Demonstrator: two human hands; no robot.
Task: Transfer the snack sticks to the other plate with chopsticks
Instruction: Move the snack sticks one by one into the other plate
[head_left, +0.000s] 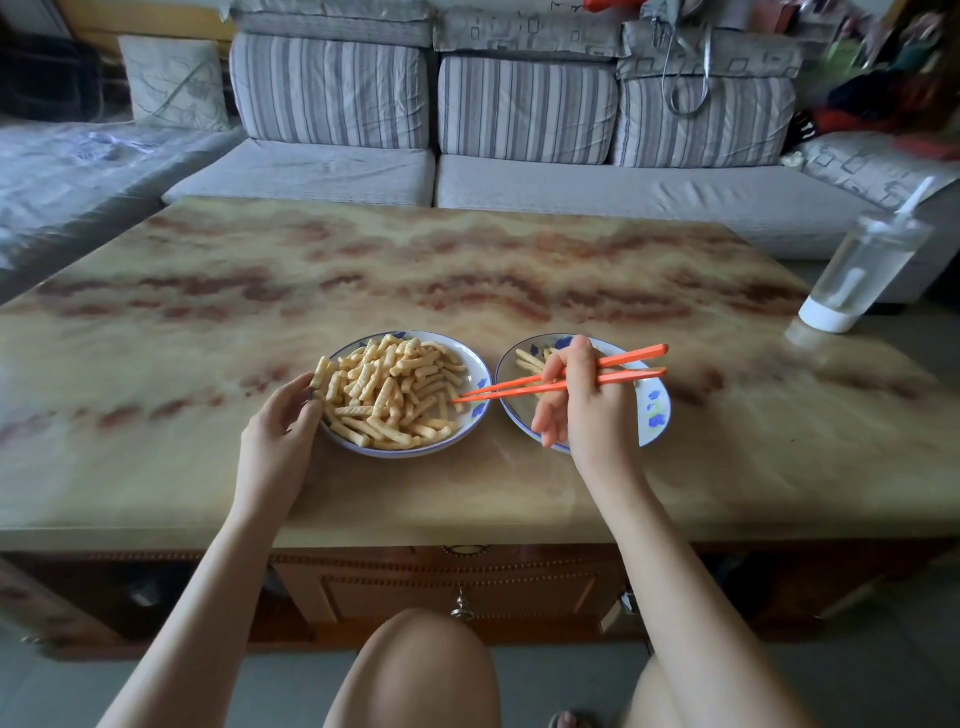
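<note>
The right hand (582, 402) has its fingers curled round a pair of orange chopsticks (519, 391), pinching them about midway. It hovers over the near-left part of the right plate (657, 410). The chopsticks point left, and their tips sit almost together, with nothing visibly between them. The tips are right at the right rim of the left plate (480, 375), just touching the edge of the pile there.

The left hand (280, 431) is on the far-left side of that plate, fingers curled in around the rim. The fingertips are right up against the outermost sticks, so it looks like it's gripping the plate.

Pretty much all the snack sticks (395, 387) are heaped in the left plate. Only a few lie on the far side of the right plate, and the hand partly hides them. The two plates sit side by side, nearly touching, toward the near edge of a marble-look table (208, 312).

Further out, a clear cup (862, 270) with a straw stands at the far-right corner of the table. A striped grey sofa (519, 182) runs along behind it.
</note>
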